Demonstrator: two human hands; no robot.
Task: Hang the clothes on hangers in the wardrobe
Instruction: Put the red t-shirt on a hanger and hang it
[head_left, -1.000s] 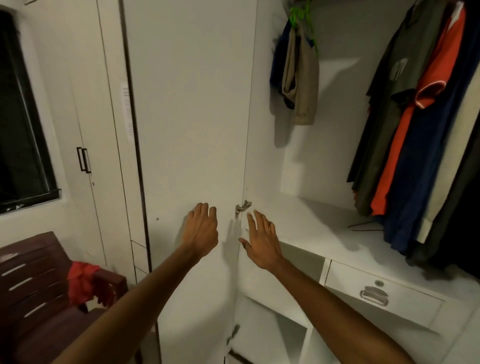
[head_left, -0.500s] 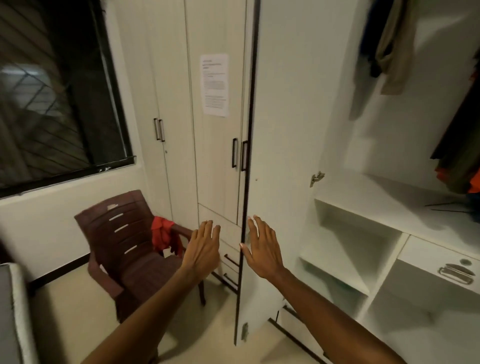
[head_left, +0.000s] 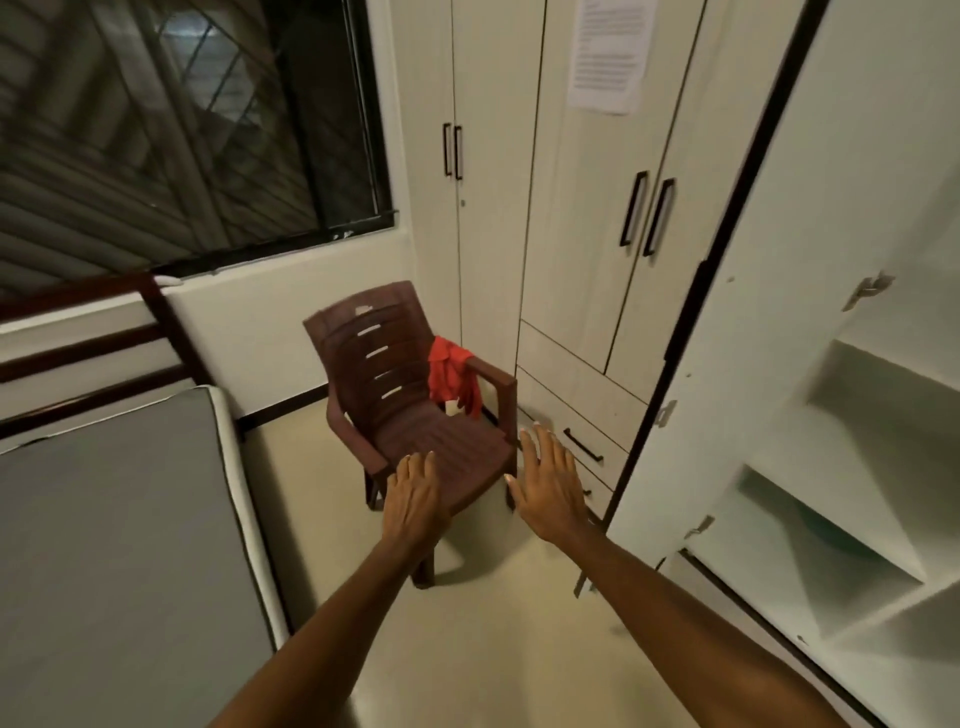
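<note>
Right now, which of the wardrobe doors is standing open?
The rightmost wardrobe door, with the dark edge. It swings out toward the room and exposes the white shelves; the doors with black handles beside it are closed flat.

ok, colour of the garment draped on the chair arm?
Red garment, hanging over the arm of the brown chair. Only the head view shows it.

view: one wide-angle camera on my head, no second view to share with.
facing: forward and down toward the brown chair in the corner.
nearness: my hands sit mid-frame at arm's reach.
edges: bed at left, open wardrobe at right.
</note>
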